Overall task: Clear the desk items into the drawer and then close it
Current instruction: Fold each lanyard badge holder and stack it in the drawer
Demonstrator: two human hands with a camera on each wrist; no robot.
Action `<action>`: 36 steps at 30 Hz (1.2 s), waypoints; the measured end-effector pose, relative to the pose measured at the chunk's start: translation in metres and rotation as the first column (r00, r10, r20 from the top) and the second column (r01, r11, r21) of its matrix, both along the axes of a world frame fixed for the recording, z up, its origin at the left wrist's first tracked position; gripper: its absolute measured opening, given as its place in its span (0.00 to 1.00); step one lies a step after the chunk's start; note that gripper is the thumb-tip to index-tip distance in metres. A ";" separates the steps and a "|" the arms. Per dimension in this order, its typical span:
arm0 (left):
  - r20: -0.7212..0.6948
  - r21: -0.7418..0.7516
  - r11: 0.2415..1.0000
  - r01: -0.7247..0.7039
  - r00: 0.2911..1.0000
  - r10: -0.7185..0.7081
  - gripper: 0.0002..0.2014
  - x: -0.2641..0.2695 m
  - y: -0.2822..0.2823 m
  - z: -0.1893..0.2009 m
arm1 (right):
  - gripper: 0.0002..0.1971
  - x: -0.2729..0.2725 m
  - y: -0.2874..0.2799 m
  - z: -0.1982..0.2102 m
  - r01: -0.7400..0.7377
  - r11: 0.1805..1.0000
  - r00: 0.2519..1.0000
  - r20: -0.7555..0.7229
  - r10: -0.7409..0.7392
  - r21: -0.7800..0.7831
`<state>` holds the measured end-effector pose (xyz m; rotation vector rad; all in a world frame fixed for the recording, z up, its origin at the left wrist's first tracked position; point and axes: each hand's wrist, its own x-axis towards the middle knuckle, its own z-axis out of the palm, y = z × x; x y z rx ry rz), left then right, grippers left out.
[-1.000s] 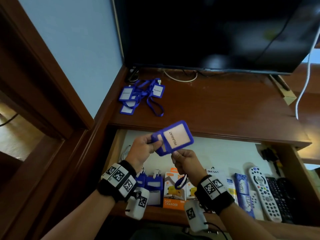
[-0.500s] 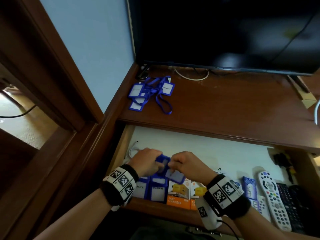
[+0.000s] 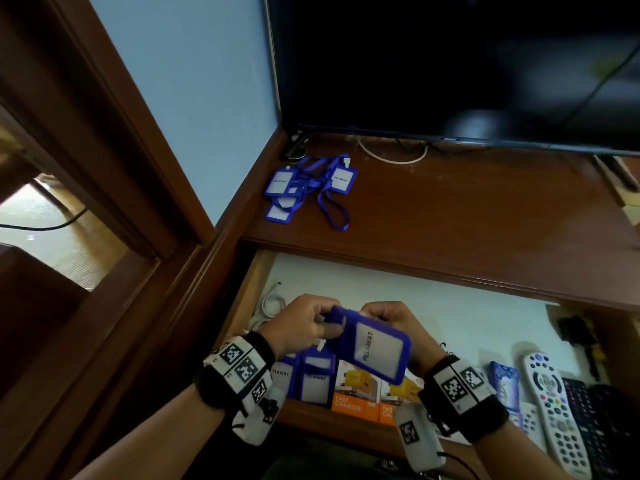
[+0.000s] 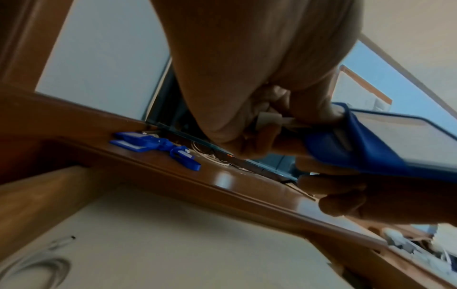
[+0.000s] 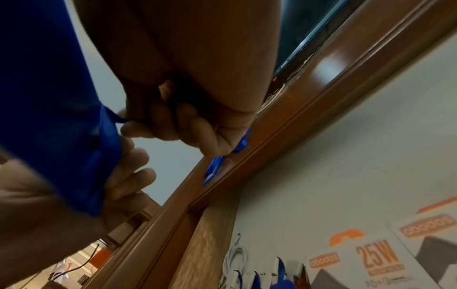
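Note:
A blue badge holder (image 3: 375, 344) marked PELAWAT hangs tilted over the open drawer (image 3: 450, 310). My left hand (image 3: 308, 323) pinches its top end, beside the white clip, and my right hand (image 3: 388, 318) grips the same end from the other side. The left wrist view shows that holder (image 4: 385, 144) between fingers and thumb of the left hand (image 4: 279, 125). In the right wrist view it (image 5: 49, 109) fills the left side, next to the right hand (image 5: 158, 125). A tangled bunch of blue badge holders with lanyards (image 3: 308, 188) lies on the desk (image 3: 467, 216) at the back left.
In the drawer lie two more blue badge holders (image 3: 311, 375), orange charger boxes (image 3: 356, 389), a white cable (image 3: 272, 303), a white remote (image 3: 554, 410), a black remote (image 3: 588, 427) and blue packets (image 3: 504, 379). A dark TV (image 3: 450, 64) stands at the desk's back, a wooden frame (image 3: 114, 140) to the left.
The held badge holder came down from above the desk edge into the drawer area. It has since risen slightly and turned, so its printed face shows again, with both hands still on it.

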<state>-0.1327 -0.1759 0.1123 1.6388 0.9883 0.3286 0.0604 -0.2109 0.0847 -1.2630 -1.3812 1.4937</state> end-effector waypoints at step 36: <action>-0.822 -0.146 0.915 0.375 0.469 -0.323 0.09 0.004 0.042 -0.066 | 0.14 0.057 0.097 -0.022 0.287 0.945 0.948 0.185 -0.257 -0.157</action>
